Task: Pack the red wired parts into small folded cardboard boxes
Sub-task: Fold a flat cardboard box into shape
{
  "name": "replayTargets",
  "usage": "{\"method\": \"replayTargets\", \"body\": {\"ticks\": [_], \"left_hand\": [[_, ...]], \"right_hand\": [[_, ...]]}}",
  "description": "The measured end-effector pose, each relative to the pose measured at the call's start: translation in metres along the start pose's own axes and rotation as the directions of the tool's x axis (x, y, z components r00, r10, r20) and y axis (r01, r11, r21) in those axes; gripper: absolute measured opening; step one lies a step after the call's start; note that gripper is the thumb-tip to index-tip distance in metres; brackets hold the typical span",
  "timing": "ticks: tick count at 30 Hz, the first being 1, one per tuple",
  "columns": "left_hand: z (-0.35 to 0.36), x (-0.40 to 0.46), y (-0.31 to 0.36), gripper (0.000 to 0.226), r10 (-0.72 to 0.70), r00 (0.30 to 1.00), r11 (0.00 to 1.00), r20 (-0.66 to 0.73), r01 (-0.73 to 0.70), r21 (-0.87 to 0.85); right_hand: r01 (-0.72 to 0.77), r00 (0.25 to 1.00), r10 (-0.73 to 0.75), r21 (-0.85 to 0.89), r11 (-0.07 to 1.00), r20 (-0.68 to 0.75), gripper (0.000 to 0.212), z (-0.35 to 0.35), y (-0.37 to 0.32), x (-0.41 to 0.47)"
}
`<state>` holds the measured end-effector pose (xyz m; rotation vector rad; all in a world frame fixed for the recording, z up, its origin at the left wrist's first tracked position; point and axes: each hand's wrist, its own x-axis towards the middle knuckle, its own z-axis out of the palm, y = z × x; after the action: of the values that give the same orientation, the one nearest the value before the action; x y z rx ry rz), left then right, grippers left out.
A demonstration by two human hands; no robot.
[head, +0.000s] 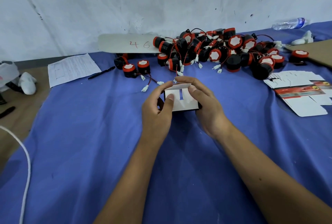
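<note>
Holding the small box [181, 99] with both hands, left hand [158, 108] and right hand [204, 105], I should press its flap [179, 86] down evenly.

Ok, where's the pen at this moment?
In the head view the black pen lies on the blue cloth at left, beside the printed paper sheet, left of the pile of red wired parts.

Near side: I see bare blue table [89, 152].
Far side: pile of red wired parts [224, 51] blocks.
Right: flat box blanks [301, 89].
</note>
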<state>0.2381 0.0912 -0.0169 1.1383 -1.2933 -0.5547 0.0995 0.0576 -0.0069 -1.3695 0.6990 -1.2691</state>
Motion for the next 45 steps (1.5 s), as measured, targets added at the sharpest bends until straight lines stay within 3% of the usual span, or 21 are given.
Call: {"method": "replayTargets", "body": {"ticks": [3, 8, 12, 15, 20, 23, 26, 32, 42, 45], "left_hand": [[0.0, 0.001, -0.002, 0.033, -0.017, 0.999, 1.0, -0.047, 0.018, 0.01], [-0.003, 0.004, -0.004, 0.026, -0.028, 0.991, 0.999, -0.134, 0.025, -0.028], [-0.007, 0.007, -0.005, 0.018, -0.108, 0.956, 0.991, -0.273, 0.081, -0.107], [-0.006, 0.009, -0.006, 0.011, -0.223, 0.936, 0.954, -0.271, 0.153, -0.257], [-0.009, 0.005, 0.003, 0.024, 0.02, 0.994, 0.999, -0.104, -0.024, -0.03], [-0.008, 0.004, 0.0, 0.04, -0.015, 0.989, 0.999, -0.15, 0.01, -0.037], [-0.004, 0.004, -0.001, 0.044, -0.12, 0.991, 0.99, -0.053, 0.115, -0.087], [0.01, -0.004, 0.0, 0.04, -0.015, 0.998, 0.999, -0.062, 0.017, 0.042], [0.013, -0.007, -0.001, 0.042, 0.07, 0.996, 0.992, -0.058, -0.063, 0.112], [0.01, -0.004, -0.002, 0.037, 0.104, 0.989, 0.988, -0.101, -0.091, 0.127]], "right_hand": [[-0.009, 1.0, 0.009, 0.0, 1.0, -0.025, 0.038, 0.008, -0.003, -0.002], [0.027, 0.999, -0.025, -0.074, 0.997, 0.028, 0.018, 0.006, 0.003, -0.001], [0.065, 0.998, -0.067, -0.175, 0.982, -0.007, 0.03, 0.004, 0.004, -0.001], [0.034, 0.998, -0.047, -0.322, 0.946, -0.033, 0.045, 0.001, 0.006, 0.0], [0.02, 0.999, -0.036, -0.564, 0.825, -0.016, 0.051, -0.004, 0.007, 0.002], [-0.03, 0.993, -0.025, -0.434, 0.901, -0.119, 0.045, -0.006, 0.008, 0.003], [-0.053, 0.991, 0.003, -0.37, 0.927, -0.136, 0.041, -0.005, 0.011, 0.004], [-0.095, 0.966, -0.012, -0.394, 0.914, -0.26, 0.033, -0.005, 0.016, 0.007], [-0.06, 0.959, -0.082, -0.476, 0.877, -0.273, 0.038, -0.004, 0.016, 0.005], [-0.055, 0.976, -0.003, -0.262, 0.963, -0.217, 0.042, -0.006, 0.01, 0.005]]}}
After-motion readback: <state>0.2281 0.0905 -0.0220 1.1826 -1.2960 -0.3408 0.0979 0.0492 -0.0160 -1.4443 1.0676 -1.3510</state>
